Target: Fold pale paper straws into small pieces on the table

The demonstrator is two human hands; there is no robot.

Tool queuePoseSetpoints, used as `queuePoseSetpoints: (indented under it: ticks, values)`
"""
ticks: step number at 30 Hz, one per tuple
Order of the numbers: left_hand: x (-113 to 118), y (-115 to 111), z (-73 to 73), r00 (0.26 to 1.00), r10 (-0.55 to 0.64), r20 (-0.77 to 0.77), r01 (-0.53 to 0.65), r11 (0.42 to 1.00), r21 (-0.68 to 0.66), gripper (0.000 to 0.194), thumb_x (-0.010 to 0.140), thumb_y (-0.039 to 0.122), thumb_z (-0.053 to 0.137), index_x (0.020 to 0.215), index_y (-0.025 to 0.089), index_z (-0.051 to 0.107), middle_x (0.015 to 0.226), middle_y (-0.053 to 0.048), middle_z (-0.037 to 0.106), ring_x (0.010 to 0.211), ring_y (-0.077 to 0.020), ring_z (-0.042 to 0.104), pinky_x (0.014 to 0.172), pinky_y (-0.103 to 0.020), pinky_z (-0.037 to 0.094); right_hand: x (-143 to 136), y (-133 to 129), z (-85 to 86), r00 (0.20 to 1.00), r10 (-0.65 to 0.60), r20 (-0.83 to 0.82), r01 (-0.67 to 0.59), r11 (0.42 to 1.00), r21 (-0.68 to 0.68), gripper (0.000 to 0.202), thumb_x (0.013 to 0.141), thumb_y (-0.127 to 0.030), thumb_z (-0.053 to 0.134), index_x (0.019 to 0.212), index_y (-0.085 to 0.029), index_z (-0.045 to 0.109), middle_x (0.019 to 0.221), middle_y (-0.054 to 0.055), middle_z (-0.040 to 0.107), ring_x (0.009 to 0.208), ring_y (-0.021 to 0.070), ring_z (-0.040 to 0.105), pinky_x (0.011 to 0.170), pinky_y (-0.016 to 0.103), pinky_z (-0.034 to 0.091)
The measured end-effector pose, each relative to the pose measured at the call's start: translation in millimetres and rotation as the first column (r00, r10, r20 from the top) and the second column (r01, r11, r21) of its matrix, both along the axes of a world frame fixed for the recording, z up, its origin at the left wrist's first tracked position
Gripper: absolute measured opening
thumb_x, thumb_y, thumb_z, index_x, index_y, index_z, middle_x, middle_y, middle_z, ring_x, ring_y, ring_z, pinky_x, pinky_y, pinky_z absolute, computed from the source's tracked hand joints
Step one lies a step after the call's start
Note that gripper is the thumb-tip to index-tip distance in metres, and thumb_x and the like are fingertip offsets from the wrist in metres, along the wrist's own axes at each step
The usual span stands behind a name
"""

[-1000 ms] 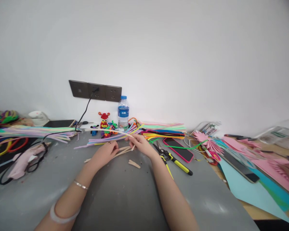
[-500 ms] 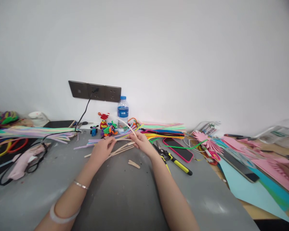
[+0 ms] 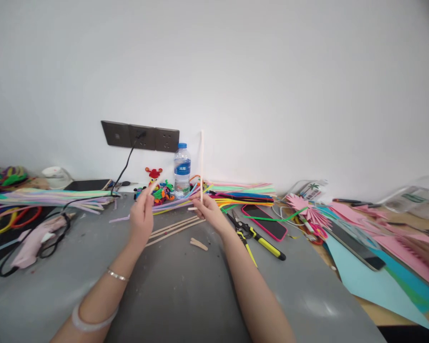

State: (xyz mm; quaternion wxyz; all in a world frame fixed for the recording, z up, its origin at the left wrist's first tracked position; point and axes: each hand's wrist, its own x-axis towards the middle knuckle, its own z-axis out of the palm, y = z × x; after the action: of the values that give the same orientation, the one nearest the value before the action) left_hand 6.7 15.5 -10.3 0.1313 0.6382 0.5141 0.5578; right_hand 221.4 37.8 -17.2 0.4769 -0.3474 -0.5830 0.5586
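My left hand is closed on a short pale pipe cleaner, whose free end slants up to the right. A bent pale pipe cleaner is pinched in my right hand; its long part stands upright and a short end points left. The hands are apart. Below and between them, several long beige pipe cleaners lie side by side on the grey mat. Short beige pieces rest just in front of these.
Yellow-handled pliers and a pink-cased phone lie to the right. Behind stand a water bottle and small colourful figures. A pink glue gun is at left. Another person's hand touches pink paper far right.
My left hand has risen and moved left, away from my right hand, with a pale piece in it. The pipe cleaner in my right hand has swung from leaning left to upright.
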Motion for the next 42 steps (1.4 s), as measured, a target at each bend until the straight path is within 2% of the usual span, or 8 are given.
queuePoseSetpoints:
  ticks: [6, 12, 18, 24, 28, 35, 39, 42]
  values:
    - [14, -13, 0.6, 0.933, -0.326, -0.151, 0.319, 0.945, -0.067, 0.026, 0.096, 0.033, 0.038, 0.114, 0.02, 0.053, 0.088, -0.004, 0.071, 0.051, -0.01, 0.054, 0.057, -0.022, 0.044, -13, -5, -8.5, 0.98, -0.006, 0.198, -0.007, 0.998, 0.066, 0.028, 0.08, -0.039, 0.064, 0.099, -0.021, 0.054, 0.049, -0.009, 0.038, 0.042, 0.0089, 0.034, 0.044, 0.022, 0.026]
    - [15, -11, -3.6, 0.96, -0.257, -0.111, 0.243, 0.962, -0.123, 0.026, 0.095, 0.036, 0.038, 0.101, 0.019, 0.057, 0.053, 0.005, 0.055, 0.044, -0.0106, 0.046, 0.05, -0.021, 0.036, -18, -4, -11.3, 0.982, -0.058, 0.181, 0.045, 0.996, 0.076, 0.05, 0.084, -0.033, 0.059, 0.13, -0.024, 0.039, 0.065, -0.003, 0.056, 0.043, 0.0103, 0.044, 0.041, 0.023, 0.036]
    - [19, -13, -0.1, 0.961, -0.269, -0.059, 0.254, 0.95, -0.181, 0.026, 0.096, 0.032, 0.032, 0.113, 0.019, 0.048, 0.067, 0.003, 0.053, 0.054, -0.0124, 0.05, 0.058, -0.023, 0.039, -20, -9, -2.9, 0.988, -0.135, 0.069, 0.12, 0.974, 0.194, 0.066, 0.084, -0.032, 0.062, 0.141, -0.031, 0.029, 0.091, 0.003, 0.056, 0.055, 0.0098, 0.045, 0.047, 0.023, 0.041]
    - [21, -11, -0.9, 0.878, -0.438, -0.19, 0.405, 0.894, -0.189, 0.016, 0.095, 0.028, 0.038, 0.099, 0.019, 0.051, 0.079, -0.001, 0.062, 0.064, -0.0136, 0.056, 0.063, -0.023, 0.041, -22, -15, 5.7, 0.994, -0.062, 0.088, 0.038, 0.968, 0.247, 0.052, 0.076, -0.035, 0.072, 0.124, -0.026, 0.053, 0.08, 0.001, 0.056, 0.06, 0.0125, 0.046, 0.052, 0.024, 0.04]
    - [22, -7, -5.3, 0.854, -0.449, -0.262, 0.436, 0.893, -0.11, 0.015, 0.091, 0.028, 0.047, 0.095, 0.019, 0.059, 0.092, -0.005, 0.067, 0.076, -0.0159, 0.062, 0.069, -0.024, 0.044, -22, -15, 7.2, 0.989, -0.076, 0.126, 0.041, 0.964, 0.263, 0.024, 0.076, -0.039, 0.071, 0.089, -0.02, 0.066, 0.069, 0.0, 0.058, 0.061, 0.0132, 0.051, 0.057, 0.024, 0.042]
    - [12, 3, -6.5, 0.96, -0.265, 0.089, 0.277, 0.944, -0.181, 0.019, 0.081, 0.036, 0.063, 0.084, 0.018, 0.064, 0.073, 0.0, 0.065, 0.057, -0.0115, 0.053, 0.054, -0.021, 0.04, -2, -2, 5.6, 0.965, -0.251, -0.071, 0.258, 0.96, 0.112, 0.036, 0.077, -0.053, 0.064, 0.071, -0.019, 0.055, 0.051, -0.005, 0.048, 0.041, 0.0079, 0.038, 0.039, 0.021, 0.028]
    - [8, 8, -5.4, 0.899, -0.252, 0.357, 0.34, 0.917, -0.208, 0.02, 0.077, 0.037, 0.067, 0.079, 0.017, 0.067, 0.056, 0.003, 0.056, 0.05, -0.0102, 0.048, 0.048, -0.02, 0.037, 5, 7, 2.5, 0.936, -0.285, -0.206, 0.306, 0.948, 0.082, 0.042, 0.083, -0.06, 0.054, 0.068, -0.02, 0.051, 0.047, -0.007, 0.04, 0.038, 0.0078, 0.033, 0.039, 0.022, 0.023]
    - [13, 6, -6.0, 0.844, -0.278, 0.458, 0.415, 0.881, -0.229, 0.021, 0.073, 0.037, 0.071, 0.078, 0.016, 0.069, 0.056, 0.002, 0.06, 0.052, -0.0107, 0.051, 0.051, -0.02, 0.042, 3, 6, 3.0, 0.961, -0.158, -0.226, 0.184, 0.978, 0.097, 0.039, 0.082, -0.058, 0.057, 0.073, -0.02, 0.054, 0.05, -0.006, 0.041, 0.04, 0.0076, 0.034, 0.041, 0.022, 0.024]
